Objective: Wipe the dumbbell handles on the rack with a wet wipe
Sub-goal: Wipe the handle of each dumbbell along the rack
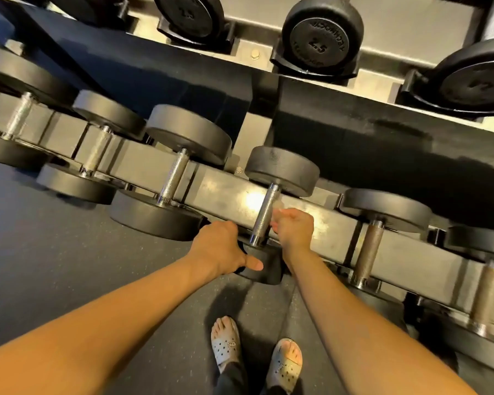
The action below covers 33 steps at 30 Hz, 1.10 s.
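Your left hand point(220, 249) grips the near head of a black rubber-headed dumbbell point(281, 169), with the thumb laid across the head's face and the fingers curled over its far edge. The dumbbell lies across the lower rail of the black metal rack point(226, 189), and its far head sits on the other side of the rail. Your right hand point(293, 226) is just beside the dumbbell's knurled chrome handle point(264, 215), on its right. The fingers are curled and pinch a whitish wet wipe point(277, 207), which is blurred and touches the upper part of the bar. To the left on the same rail lies a larger black dumbbell with a chrome bar point(173, 176). To the right lies a black dumbbell with a brownish bar point(368, 252). On the upper tier, a small black dumbbell marked 2.5 point(321, 35) rests in its cradle. Below your forearms, both your feet stand in pale grey perforated slippers point(226, 343) on the dark speckled rubber floor point(69, 252).
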Motion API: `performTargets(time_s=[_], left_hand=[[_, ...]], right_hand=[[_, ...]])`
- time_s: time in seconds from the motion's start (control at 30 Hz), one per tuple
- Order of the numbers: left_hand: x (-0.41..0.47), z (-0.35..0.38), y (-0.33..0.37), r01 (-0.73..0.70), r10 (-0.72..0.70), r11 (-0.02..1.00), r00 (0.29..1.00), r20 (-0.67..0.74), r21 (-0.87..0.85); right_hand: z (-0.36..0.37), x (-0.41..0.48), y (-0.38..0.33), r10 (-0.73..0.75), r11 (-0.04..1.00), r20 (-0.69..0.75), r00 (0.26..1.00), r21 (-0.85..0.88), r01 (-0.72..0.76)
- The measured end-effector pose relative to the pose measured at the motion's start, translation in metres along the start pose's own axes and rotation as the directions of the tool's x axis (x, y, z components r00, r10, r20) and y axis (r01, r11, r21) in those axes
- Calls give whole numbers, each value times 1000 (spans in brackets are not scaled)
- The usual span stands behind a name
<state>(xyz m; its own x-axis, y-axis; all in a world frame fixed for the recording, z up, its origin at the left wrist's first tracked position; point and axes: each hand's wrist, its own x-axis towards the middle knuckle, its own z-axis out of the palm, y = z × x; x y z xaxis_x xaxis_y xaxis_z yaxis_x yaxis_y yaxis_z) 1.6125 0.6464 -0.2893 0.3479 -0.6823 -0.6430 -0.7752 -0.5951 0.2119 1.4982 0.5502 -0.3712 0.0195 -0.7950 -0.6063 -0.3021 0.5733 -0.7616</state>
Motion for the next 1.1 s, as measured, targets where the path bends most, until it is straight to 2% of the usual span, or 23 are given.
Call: performTargets(time_s=[0.03,0.1,0.17,0.23,0.27,0.33,0.4,0.47,0.53,0.6,0.63,0.7,0.77,0.87,0.97,1.1], left_hand=[[0,-1,1,-1,1,1000,1000,2,9],[2,-3,2,-4,3,1000,1000,15,25],[4,-4,3,-9,8,1000,1000,25,29],[5,-5,3,-13,12,1000,999,35,24],[6,-5,2,-16,15,1000,999,35,19],[6,-5,1,-21,20,1000,999,31,20],[6,-5,1,-26,26,999,999,21,25],[5,-5,1,-31,31,999,999,15,23],[5,-5,1,-38,38,999,999,19,18],[5,-7,2,-43,43,999,999,27,15],[5,-7,2,-42,41,999,999,33,15],[5,-8,1,-36,35,999,998,44,15],[5,-8,0,-38,37,999,999,40,10],[5,-7,-1,-51,51,999,998,35,14],[5,-7,-1,-72,71,997,997,27,30],[7,-4,-4,-93,92,994,996,16,52]], right_hand=[[-6,-6,8,-80,983,67,995,-161,90],[-18,-18,17,-203,874,266,942,-384,297],[-20,-19,10,-271,806,333,903,-435,402],[-13,-7,-10,-277,889,152,949,-334,313],[-7,3,-19,-230,953,44,972,-193,234],[3,13,-27,-138,990,-49,989,13,139],[8,7,-17,-191,981,-2,982,-40,191],[3,-7,-1,-250,939,161,955,-199,280],[-6,-16,9,-202,867,313,928,-383,318],[-8,-13,8,-156,880,297,942,-392,269],[-6,-9,2,-134,935,230,964,-292,200],[2,1,-12,4,999,60,998,51,-7],[10,10,-27,162,940,-73,984,316,-131],[19,19,-34,244,868,-170,955,477,-137],[18,18,-25,207,905,-119,971,401,-144],[1,5,-8,130,987,17,991,88,-131]])
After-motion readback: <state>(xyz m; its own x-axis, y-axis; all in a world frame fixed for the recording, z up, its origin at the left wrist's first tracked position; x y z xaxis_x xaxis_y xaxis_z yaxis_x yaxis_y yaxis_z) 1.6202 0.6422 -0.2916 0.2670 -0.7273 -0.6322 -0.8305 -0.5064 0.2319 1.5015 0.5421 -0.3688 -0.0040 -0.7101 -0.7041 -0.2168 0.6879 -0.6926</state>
